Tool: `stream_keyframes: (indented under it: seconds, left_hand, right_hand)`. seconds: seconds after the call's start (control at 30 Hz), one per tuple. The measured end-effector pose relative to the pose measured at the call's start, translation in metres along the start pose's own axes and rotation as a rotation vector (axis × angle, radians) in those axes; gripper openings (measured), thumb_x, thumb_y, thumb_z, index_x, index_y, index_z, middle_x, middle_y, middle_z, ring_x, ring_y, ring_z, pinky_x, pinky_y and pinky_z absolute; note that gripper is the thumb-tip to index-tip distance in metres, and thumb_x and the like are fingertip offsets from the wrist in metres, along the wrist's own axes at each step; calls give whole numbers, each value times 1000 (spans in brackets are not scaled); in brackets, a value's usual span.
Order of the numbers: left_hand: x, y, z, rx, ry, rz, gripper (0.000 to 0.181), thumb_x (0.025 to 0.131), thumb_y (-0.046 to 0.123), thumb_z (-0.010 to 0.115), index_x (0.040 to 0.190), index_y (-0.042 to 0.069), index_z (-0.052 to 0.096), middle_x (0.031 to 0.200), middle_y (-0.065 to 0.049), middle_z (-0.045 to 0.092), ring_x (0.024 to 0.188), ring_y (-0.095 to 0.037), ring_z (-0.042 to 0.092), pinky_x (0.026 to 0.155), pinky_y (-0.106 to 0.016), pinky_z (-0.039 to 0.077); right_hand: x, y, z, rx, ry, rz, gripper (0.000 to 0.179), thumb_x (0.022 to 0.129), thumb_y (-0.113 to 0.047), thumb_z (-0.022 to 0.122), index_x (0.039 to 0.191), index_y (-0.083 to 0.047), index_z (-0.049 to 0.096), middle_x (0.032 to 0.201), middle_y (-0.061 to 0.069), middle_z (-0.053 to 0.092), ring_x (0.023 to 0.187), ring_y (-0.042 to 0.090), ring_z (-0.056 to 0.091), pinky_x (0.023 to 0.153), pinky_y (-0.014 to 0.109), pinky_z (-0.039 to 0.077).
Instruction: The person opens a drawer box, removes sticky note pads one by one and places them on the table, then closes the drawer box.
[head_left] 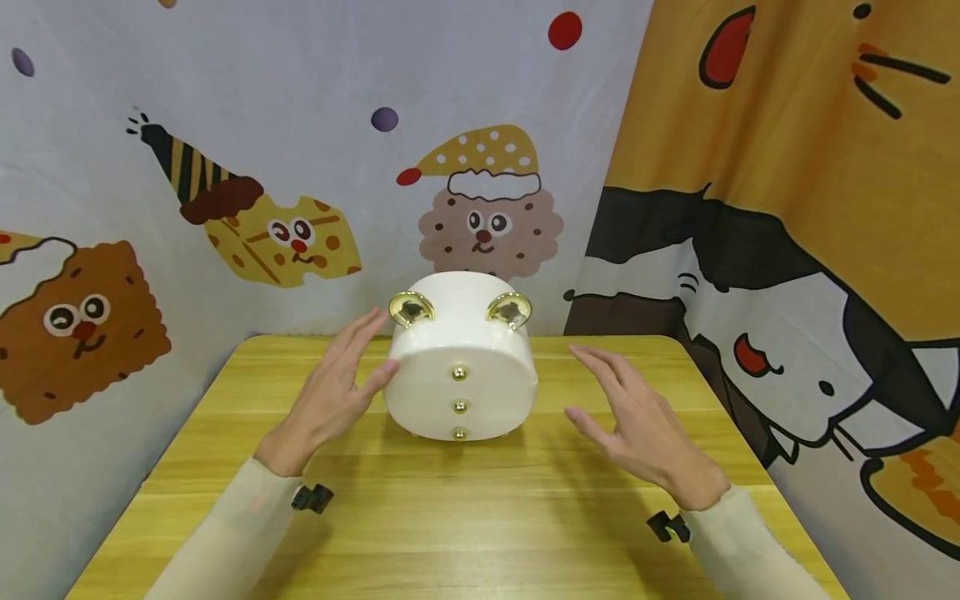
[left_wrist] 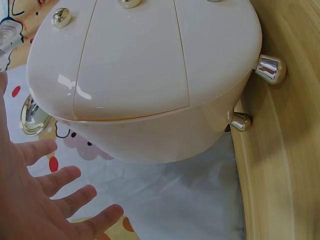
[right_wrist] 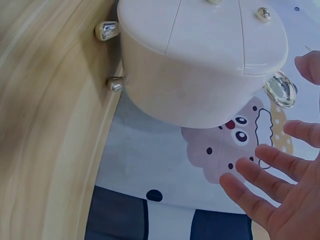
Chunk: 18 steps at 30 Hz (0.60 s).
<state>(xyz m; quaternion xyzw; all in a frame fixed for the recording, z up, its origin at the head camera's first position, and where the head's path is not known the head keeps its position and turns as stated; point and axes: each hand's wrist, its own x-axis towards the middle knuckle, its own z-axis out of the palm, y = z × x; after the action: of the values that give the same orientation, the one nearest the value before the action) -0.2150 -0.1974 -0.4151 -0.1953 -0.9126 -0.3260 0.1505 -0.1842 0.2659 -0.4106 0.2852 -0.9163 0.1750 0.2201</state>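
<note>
White box (head_left: 461, 346) with gold knobs (head_left: 459, 373), near the middle of the far edge of the worktop (head_left: 465, 533). Your left hand (head_left: 326, 400), fingers spread, is just beside it; your right hand (head_left: 641, 425), also spread, stands apart.

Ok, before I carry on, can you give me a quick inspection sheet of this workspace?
Surface: wood-grain table, lit evenly enough to read.
Job's things: white box upright, with three gold knobs on its front and gold feet below.
Clutter: nothing seen.
Hands: left hand and right hand either side of the box, fingers extended, neither gripping.
Cables: nothing seen.
Surroundings: cartoon-printed cloth behind.
</note>
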Motion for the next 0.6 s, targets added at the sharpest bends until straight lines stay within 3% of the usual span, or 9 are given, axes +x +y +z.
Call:
stream_keyframes:
  seconds: [0.27,0.47,0.6]
  left_hand:
    - [4,1,2,-20,5,5,75,120,51,56,186,23,32,196,-11,25,176,-52,34,129,-91,36]
    - [8,2,5,-45,9,16,75,120,50,56,184,17,35,195,-12,28,176,-50,35,133,-86,34]
    - [9,2,6,-66,6,14,74,121,48,56,183,13,37,194,-14,29,175,-50,37,129,-82,44]
  right_hand:
    - [4,-6,-4,3,7,-25,90,106,-38,85,183,-28,40,175,11,56,136,35,73,85,53,70]
    - [8,-15,-8,32,-6,-26,91,107,-39,85,184,-32,37,175,11,56,142,37,71,98,60,70]
    - [12,-20,-8,50,-7,-44,91,107,-38,85,184,-32,36,174,10,56,135,36,75,99,58,70]
